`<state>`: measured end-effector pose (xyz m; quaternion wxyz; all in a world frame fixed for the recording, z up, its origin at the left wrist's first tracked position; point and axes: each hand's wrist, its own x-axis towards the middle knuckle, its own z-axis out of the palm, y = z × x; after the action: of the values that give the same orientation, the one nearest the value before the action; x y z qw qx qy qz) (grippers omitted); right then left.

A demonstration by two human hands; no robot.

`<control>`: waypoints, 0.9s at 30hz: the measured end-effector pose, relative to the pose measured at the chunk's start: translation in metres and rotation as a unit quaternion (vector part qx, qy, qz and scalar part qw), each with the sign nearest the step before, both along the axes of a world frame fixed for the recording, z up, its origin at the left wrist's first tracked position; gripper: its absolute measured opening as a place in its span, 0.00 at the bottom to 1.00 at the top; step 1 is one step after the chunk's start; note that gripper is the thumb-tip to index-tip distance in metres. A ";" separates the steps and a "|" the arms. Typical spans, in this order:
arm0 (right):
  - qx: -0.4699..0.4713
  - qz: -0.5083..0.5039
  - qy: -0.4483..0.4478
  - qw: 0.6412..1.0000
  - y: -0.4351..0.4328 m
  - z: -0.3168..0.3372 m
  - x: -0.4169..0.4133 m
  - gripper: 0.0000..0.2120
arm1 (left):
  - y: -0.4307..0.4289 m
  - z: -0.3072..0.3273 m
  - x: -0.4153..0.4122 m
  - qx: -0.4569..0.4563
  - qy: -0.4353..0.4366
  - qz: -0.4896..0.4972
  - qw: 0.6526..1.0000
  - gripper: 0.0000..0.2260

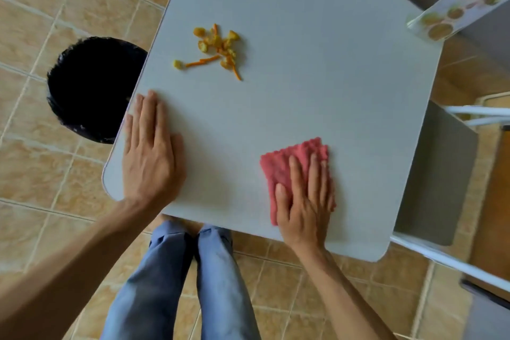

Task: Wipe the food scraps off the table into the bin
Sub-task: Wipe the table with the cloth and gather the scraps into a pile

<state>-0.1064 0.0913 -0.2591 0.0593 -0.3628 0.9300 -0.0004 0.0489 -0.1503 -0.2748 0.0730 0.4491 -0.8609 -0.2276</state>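
Orange and yellow food scraps lie in a loose pile on the grey table, toward its far left side. A black bin stands on the floor against the table's left edge, partly hidden under it. My left hand lies flat and empty near the table's left front corner. My right hand presses flat on a folded pink cloth near the front edge, well short of the scraps.
A laminated card with food pictures overhangs the table's far right corner. Grey chairs with white frames stand along the right side. Tan floor tiles surround the table, and my legs in blue trousers are at its front edge.
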 end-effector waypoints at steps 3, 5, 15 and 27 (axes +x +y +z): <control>-0.054 -0.244 0.043 0.967 -0.034 -0.013 0.015 0.27 | 0.004 -0.003 -0.002 -0.018 -0.020 0.012 1.000 0.27; -0.072 -0.230 0.019 0.970 -0.069 -0.011 0.042 0.26 | 0.005 -0.003 -0.003 -0.029 -0.017 0.013 0.999 0.26; -0.013 -0.167 -0.018 0.986 0.032 0.004 0.033 0.28 | 0.005 -0.003 -0.003 -0.031 -0.003 0.016 0.999 0.26; -0.025 -0.089 -0.047 0.995 -0.032 -0.002 0.060 0.28 | 0.006 -0.004 -0.003 -0.040 -0.004 0.003 0.999 0.26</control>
<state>-0.0466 0.0591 -0.2611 0.0938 -0.2791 0.9546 -0.0456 0.0461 -0.1441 -0.2789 0.0882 0.4497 -0.8681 -0.1906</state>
